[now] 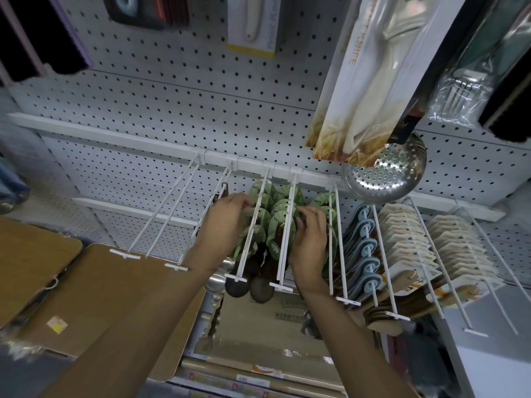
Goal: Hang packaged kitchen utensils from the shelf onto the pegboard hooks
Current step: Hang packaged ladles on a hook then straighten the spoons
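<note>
Several dark wooden ladles with green card tags (280, 222) hang on two white pegboard hooks (250, 231) in the middle of the view. My left hand (227, 222) reaches in from the left of one hook, fingers closed on a green tag at the back. My right hand (310, 239) is just right of the second hook (286, 234), fingertips pinching a green tag there. The ladle bowls (247, 285) dangle below the hook tips. Which single package each hand holds is partly hidden by the hooks and fingers.
Two bare hooks (163, 214) stick out to the left. Blue-tagged utensils (365, 251) and beige carded ones (408, 245) fill hooks on the right. A steel skimmer (388, 170) and a boxed knife (370, 79) hang above. Wooden boards (94, 297) and a cardboard box (275, 326) lie below.
</note>
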Tool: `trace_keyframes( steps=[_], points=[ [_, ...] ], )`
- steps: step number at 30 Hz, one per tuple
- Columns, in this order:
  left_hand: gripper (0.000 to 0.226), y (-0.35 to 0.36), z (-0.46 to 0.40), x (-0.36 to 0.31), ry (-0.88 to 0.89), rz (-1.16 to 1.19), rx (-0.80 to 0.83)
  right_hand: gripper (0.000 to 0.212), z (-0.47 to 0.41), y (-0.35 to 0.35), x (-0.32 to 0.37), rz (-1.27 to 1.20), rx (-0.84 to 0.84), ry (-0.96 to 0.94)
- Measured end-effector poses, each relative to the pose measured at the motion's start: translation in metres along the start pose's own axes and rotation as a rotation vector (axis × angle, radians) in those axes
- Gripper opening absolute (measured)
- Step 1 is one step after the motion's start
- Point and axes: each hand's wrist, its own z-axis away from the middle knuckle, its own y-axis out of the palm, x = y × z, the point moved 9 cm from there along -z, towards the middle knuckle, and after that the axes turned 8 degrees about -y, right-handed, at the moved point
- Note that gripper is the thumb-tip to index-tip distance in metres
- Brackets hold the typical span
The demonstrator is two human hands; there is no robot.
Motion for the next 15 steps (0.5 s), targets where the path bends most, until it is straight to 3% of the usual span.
trace_keyframes(
  steps=[8, 15],
  points=[
    [0.018, 0.0053, -0.0007, -0.0073, -0.020, -0.065, 0.138, 0.021, -0.0018, 0.0045, -0.0023, 0.010, 0.034, 0.015],
    [0.023, 0.0059, -0.0002, -0.0035, -0.056, -0.150, 0.149, 0.019, -0.0061, 0.0042, -0.0072, 0.080, 0.096, 0.010]
  ],
)
